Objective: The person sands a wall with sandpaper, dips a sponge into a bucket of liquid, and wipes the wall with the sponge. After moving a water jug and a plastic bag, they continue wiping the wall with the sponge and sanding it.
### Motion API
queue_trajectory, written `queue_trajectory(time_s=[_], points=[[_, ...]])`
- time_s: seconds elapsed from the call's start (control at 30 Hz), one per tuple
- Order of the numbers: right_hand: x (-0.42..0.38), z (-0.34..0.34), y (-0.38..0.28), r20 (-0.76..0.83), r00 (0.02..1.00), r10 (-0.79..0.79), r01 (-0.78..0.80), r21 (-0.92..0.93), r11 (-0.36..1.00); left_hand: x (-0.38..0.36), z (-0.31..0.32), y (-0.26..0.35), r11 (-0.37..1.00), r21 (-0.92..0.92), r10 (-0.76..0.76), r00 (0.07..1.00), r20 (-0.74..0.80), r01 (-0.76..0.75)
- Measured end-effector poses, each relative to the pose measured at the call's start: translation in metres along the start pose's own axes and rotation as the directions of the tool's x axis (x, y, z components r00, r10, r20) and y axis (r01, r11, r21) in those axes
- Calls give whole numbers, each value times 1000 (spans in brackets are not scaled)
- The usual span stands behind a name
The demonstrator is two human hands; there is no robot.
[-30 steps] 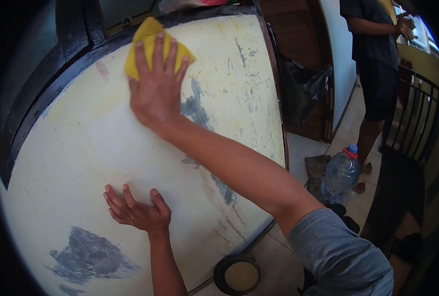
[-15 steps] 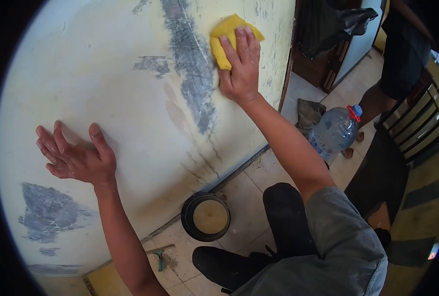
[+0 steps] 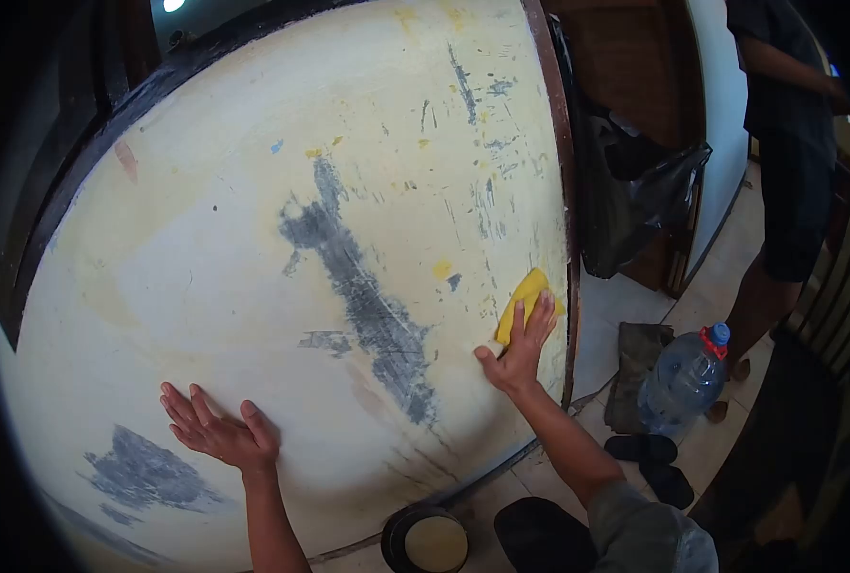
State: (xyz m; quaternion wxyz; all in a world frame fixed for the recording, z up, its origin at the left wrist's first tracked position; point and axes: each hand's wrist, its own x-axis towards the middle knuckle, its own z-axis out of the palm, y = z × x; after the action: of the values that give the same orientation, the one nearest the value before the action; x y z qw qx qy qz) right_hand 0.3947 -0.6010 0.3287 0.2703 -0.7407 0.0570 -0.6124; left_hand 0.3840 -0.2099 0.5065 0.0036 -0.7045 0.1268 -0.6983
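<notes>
My right hand (image 3: pixel 520 358) presses a yellow cloth (image 3: pixel 525 304) against the wall, near the wall's right edge. Its fingers lie over the cloth and the thumb points out to the left. My left hand (image 3: pixel 222 432) rests on the wall at lower left with its fingers apart, holding nothing. The pale cream wall (image 3: pixel 224 277) has worn paint. A long grey patch (image 3: pixel 372 306) runs down between my hands, and another grey patch (image 3: pixel 148 470) sits below and left of my left hand.
A black bucket (image 3: pixel 396 540) with cloudy liquid stands at the wall's foot. To the right are a black plastic bag (image 3: pixel 620 201), a large water bottle (image 3: pixel 682 382), a grey rag (image 3: pixel 632 382) and dark slippers (image 3: pixel 661 463). Another person (image 3: pixel 792 162) stands at far right.
My view has tilted up, showing more of the upper wall. My right hand has moved the yellow cloth right and somewhat down, closer to the wall's edge. My left hand stays against the wall.
</notes>
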Motion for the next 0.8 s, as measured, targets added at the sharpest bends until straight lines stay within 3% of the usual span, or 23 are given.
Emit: queue_trajectory(time_s=[0.13,0.23,0.33,0.43,0.57,0.67,0.77,0.8], points=[[203,-42,-69,87,974,-209,216,-75,974,-1,-1,3,1000,10,-3,1000,12,3],[307,-39,-104,-101,942,-320,304,-144,942,0,-2,4,1000,-1,0,1000,5,0],[335,-37,-115,-214,912,-351,328,-133,935,1,-4,5,1000,-12,2,1000,5,-2],[294,-41,-89,-205,915,-347,357,9,934,0,-3,3,1000,3,14,1000,-10,-14],[143,-37,-16,-51,957,-287,289,31,957,-3,-1,3,999,39,6,1000,-9,-5],[-29,-22,63,174,985,2,0,-12,1000,-2,-2,7,999,45,11,1000,-7,-11],[-141,-12,92,130,921,367,-369,-6,929,-1,-2,10,999,43,25,1000,-12,-24],[-142,-5,88,132,918,373,-377,3,926,-1,-2,10,999,33,33,999,-11,-32]])
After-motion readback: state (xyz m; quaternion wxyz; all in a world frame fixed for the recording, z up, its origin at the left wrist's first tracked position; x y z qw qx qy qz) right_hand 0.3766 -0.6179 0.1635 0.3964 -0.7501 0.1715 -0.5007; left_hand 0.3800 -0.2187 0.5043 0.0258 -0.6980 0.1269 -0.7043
